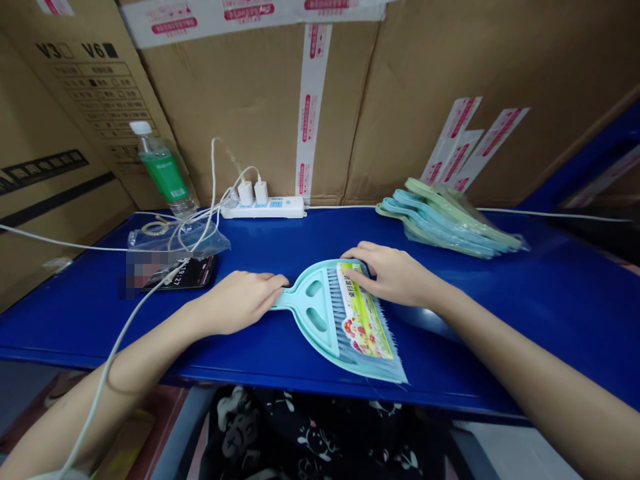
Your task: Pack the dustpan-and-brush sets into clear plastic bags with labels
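A light blue dustpan and brush set lies on the blue table, its handle pointing left and its grey-blue bristles facing right. A yellow and white printed label covers part of the bristles. My left hand is closed round the handle. At the upper right edge of the dustpan, my right hand grips the rim, with the thumb over the top of the label and the fingers along the far side. What is under the right fingers is hidden.
Several green and blue dustpan sets in clear plastic lie at the back right. A white power strip with chargers stands by the cardboard. Back left are a water bottle, a phone and a clear bag; a white cable crosses my left arm.
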Demonstrator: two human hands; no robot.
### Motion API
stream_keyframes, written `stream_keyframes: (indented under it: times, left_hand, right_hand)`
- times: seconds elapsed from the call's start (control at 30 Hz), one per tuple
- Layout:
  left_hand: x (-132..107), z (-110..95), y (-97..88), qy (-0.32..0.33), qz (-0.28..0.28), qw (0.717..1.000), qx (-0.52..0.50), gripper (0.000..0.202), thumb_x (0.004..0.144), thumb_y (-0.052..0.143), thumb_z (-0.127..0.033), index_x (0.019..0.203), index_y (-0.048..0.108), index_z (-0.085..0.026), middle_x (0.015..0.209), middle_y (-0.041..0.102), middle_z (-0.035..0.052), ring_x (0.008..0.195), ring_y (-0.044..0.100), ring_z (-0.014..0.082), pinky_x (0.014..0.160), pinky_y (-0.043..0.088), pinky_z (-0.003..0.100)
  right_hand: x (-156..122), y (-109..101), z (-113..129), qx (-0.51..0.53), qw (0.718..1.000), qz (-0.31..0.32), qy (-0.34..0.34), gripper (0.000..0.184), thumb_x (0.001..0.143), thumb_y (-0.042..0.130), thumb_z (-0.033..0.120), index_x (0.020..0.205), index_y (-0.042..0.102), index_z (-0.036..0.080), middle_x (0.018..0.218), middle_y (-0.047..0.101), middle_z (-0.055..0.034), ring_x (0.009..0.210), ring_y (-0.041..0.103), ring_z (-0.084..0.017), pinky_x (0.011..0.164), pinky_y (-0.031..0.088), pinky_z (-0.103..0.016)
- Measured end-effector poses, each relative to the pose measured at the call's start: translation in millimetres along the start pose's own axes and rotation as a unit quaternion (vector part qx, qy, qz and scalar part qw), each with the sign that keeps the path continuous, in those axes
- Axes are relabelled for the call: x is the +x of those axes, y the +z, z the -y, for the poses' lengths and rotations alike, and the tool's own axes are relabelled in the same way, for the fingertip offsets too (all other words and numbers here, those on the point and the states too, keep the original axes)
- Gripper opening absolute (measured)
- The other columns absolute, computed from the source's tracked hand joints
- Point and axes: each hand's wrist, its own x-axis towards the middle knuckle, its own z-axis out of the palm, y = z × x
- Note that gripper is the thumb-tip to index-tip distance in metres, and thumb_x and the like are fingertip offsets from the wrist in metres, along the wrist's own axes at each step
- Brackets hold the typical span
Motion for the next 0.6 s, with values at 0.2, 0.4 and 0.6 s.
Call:
stream_keyframes:
  times: [0.2,0.4,0.6]
  left_hand:
    - [-1,0,0.5,0.006,0.001,1.0,0.015,0.034,0.098,0.025,-0.026,0.114,0.055,-0.019,0.104,0.069,0.0068,0.086,0.067,0.021,0.075,0.051,0.033]
    - [0,-2,-2.5,-0.006,0.017,1.0,0.017,0.032,0.098,0.027,-0.024,0.113,0.054,-0.019,0.104,0.069,0.0066,0.088,0.068,0.0223,0.076,0.051,0.034]
    - [0,-2,-1.7,-0.006,0.018,1.0,0.021,0.033,0.098,0.026,-0.025,0.114,0.054,-0.02,0.104,0.069,0.0067,0.088,0.068,0.023,0.076,0.051,0.035]
  right_hand:
    - [-6,-13,-15,0.119,0.988,0.065,-0.075,0.072,0.082,0.051,0.063,0.143,0.042,0.027,0.121,0.054,-0.0112,0.088,0.061,-0.021,0.074,0.053,-0.038]
    - [-10,-19,-14,0.087,0.985,0.13,-0.066,0.077,0.074,0.063,0.062,0.142,0.045,0.031,0.143,0.039,-0.013,0.123,0.049,-0.033,0.098,0.043,-0.05]
    - [-8,-13,-12,0.064,0.987,0.134,-0.062,0.076,0.073,0.062,0.064,0.14,0.048,0.032,0.146,0.039,-0.0138,0.128,0.043,-0.037,0.101,0.04,-0.055]
